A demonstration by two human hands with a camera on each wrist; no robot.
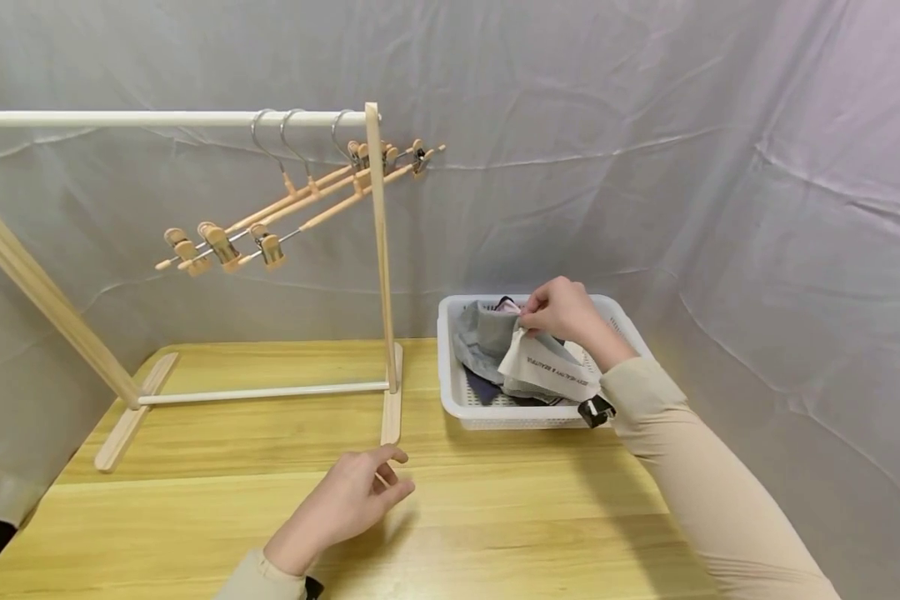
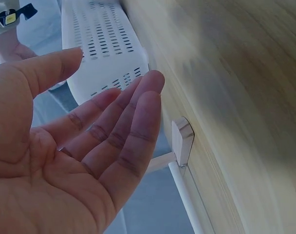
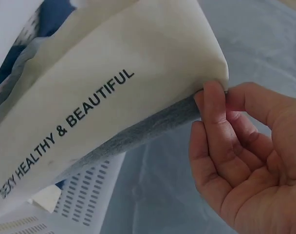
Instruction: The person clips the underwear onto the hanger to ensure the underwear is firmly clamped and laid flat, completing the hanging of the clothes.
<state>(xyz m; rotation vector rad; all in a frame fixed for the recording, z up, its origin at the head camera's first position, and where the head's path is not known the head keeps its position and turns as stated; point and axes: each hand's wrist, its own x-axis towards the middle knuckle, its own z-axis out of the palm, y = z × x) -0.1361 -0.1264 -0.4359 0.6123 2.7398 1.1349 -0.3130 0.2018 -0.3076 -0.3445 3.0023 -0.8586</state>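
Between thumb and fingertips, my right hand [image 1: 566,315] pinches a corner of a grey garment [image 1: 487,335] over the white basket [image 1: 446,379]. A cream band [image 3: 106,83] on the garment reads "SEXY HEALTHY & BEAUTIFUL" in the right wrist view, and grey cloth shows along its lower edge. The rest of the garment hangs down into the basket among other clothes. My left hand [image 1: 351,497] is held over the table left of the basket, with loosely bent fingers [image 2: 138,131] and nothing in the palm.
A wooden rack [image 1: 381,250] with a white rail [image 1: 157,119] stands on the left of the wooden table [image 1: 217,500]. Three clip hangers [image 1: 311,190] hang near the rail's right end. Dark blue cloth [image 1: 482,386] lies in the basket. Grey curtain [image 1: 570,125] surrounds the table.
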